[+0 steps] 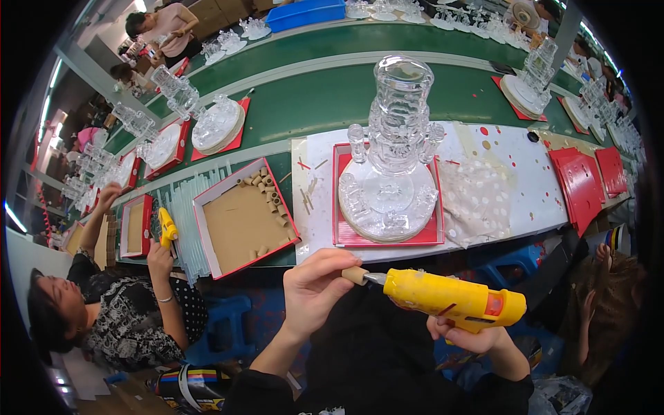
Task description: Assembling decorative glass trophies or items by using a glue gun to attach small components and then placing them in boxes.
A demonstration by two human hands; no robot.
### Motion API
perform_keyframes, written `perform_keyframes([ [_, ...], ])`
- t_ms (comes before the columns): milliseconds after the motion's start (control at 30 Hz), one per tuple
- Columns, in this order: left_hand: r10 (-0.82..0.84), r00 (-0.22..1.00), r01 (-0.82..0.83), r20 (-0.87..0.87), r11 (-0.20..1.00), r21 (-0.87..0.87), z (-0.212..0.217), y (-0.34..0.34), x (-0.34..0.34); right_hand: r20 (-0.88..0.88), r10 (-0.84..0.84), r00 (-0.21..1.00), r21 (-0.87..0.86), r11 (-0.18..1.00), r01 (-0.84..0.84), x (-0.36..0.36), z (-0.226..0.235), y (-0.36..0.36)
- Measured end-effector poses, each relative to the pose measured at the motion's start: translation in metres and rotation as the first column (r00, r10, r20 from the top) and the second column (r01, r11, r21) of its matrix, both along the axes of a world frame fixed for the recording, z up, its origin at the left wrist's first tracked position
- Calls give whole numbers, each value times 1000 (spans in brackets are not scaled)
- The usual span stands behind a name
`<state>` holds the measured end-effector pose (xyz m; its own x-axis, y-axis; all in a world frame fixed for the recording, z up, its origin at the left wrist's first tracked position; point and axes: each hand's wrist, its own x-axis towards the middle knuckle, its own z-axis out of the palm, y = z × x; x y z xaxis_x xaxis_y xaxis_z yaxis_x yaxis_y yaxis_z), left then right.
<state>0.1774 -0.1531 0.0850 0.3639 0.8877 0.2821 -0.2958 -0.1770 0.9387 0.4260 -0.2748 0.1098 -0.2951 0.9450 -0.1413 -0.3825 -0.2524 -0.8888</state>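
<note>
Between the thumb and fingers of my left hand [315, 290] is a short brown cardboard tube [355, 275]. My right hand [470, 337] grips the handle of a yellow hot glue gun [449, 297]. The gun's metal nozzle [375, 278] meets the open end of the tube; whether it reaches inside I cannot tell. Just beyond my hands, a clear plastic tower-like piece [401, 117] stands upright on a round clear base [387, 197], which rests in a red-edged tray [360, 242].
Left of the tower, a red-rimmed box [228, 235] holds several cardboard tubes [266, 190], beside clear glue sticks [197, 214]. A cloth [477, 197] and red card sheets [581, 187] lie to the right. At left, a co-worker [117, 297] holds another yellow glue gun [167, 227].
</note>
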Motion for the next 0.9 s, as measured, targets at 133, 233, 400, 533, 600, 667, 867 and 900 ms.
perform_keyframes([
  [133, -57, 998, 57, 26, 998, 26, -2, 1, -6, 10, 24, 1000, 7, 1000, -24, 0, 3, 3],
  [233, -72, 996, 71, 49, 997, 12, -2, 1, -4, 18, 17, 1000, 13, 1000, -17, 1, 1, 1],
  [400, -79, 996, 77, 43, 997, 26, -1, 1, -7, -18, 0, 1000, 2, 1000, 0, 0, -1, -1],
  [533, -85, 994, 85, 62, 996, 2, -2, 1, -6, 14, 7, 1000, -14, 1000, -7, 2, 1, -1],
  [600, -85, 995, 84, 61, 996, 4, -3, 1, -6, 14, 1, 1000, -29, 1000, -1, 2, 1, -1],
  [667, -86, 992, 88, 89, 996, -12, -3, 1, -5, 25, 41, 999, 24, 999, -42, 7, -6, -2],
  [867, -93, 988, 98, 124, 995, -31, -3, 1, -6, -1, 13, 1000, -21, 1000, -13, 3, 0, -1],
  [900, -93, 988, 97, 124, 995, -31, -3, 1, -6, -3, 4, 1000, -29, 1000, -4, 3, -1, -2],
])
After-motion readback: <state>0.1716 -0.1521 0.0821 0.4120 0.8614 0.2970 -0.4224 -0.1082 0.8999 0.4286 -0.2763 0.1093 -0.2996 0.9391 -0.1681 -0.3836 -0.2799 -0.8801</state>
